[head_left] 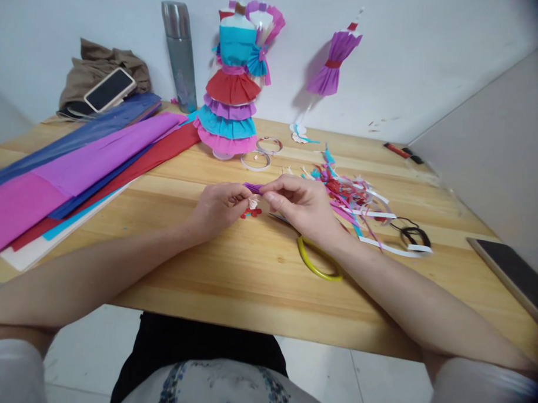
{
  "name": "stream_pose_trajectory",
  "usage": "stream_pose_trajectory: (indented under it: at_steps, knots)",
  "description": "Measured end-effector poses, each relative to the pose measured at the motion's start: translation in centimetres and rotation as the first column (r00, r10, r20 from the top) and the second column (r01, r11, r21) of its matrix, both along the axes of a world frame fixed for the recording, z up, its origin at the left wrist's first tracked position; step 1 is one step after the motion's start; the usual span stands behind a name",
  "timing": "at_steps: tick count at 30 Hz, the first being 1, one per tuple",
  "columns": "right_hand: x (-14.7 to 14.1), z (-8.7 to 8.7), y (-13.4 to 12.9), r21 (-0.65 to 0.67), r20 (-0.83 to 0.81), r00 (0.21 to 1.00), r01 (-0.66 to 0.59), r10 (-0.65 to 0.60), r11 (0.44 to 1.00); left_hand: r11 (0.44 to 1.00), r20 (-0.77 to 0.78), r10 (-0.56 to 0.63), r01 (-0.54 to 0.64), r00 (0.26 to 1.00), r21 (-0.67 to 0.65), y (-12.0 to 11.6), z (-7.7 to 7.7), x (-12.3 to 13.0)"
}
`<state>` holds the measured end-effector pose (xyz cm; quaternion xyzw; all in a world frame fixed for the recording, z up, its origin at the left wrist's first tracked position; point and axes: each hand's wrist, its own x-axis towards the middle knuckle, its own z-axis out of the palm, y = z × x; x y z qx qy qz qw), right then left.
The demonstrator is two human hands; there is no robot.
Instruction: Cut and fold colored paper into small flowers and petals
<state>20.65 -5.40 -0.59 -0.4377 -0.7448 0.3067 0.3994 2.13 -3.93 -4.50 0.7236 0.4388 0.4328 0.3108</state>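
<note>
A small piece of purple crepe paper point(253, 188), gathered into folds, is stretched between my two hands above the middle of the table. My left hand point(222, 208) pinches its left end between thumb and fingertips. At the other end, the thumb and forefinger of my right hand point(302, 205) are closed on it. Just under the paper lie a small white pleated piece point(253, 203) and red paper scraps point(255, 213). Scissors with a yellow handle point(315, 265) rest on the wood below my right hand, which partly hides them.
Paper-dressed figures point(235, 88) stand at the back, with a purple one point(338, 60) to the right. Crepe sheets point(98, 154) cover the left side. Tape rolls point(256, 160), scraps point(349, 189), a flask point(180, 57), a phone point(109, 90) and a dark tablet-like device point(513, 272) surround my hands.
</note>
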Motion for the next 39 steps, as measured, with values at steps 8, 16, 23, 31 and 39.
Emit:
stream_pose_trajectory:
  at_steps: [8, 16, 23, 31, 39]
  knots:
    - [0.3, -0.2, 0.9, -0.449, -0.221, 0.970, -0.198, 0.106, 0.871, 0.929, -0.402, -0.164, 0.278, 0.901, 0.243, -0.2, 0.7, -0.7]
    - [0.8, -0.8, 1.8, -0.570, -0.327, 0.941, -0.272, 0.089, 0.775, 0.906, -0.253, -0.362, 0.403, 0.897, 0.131, -0.2, 1.0, -0.7]
    - [1.4, -0.4, 1.7, -0.391, -0.246, 0.965, -0.185, 0.091, 0.902, 0.943, 0.050, -0.327, 0.330, 0.944, -0.050, -1.4, 1.9, -0.1]
    - [-0.1, 0.5, 0.3, -0.261, -0.198, 0.975, -0.151, 0.100, 0.953, 0.840, 0.533, -0.071, 0.339, 0.843, -0.424, -0.8, 1.5, 0.0]
    - [-0.9, -0.9, -0.5, -0.217, -0.076, 0.997, -0.041, 0.025, 0.975, 0.810, 0.690, -0.011, 0.411, 0.724, -0.418, -0.8, 0.7, 0.5]
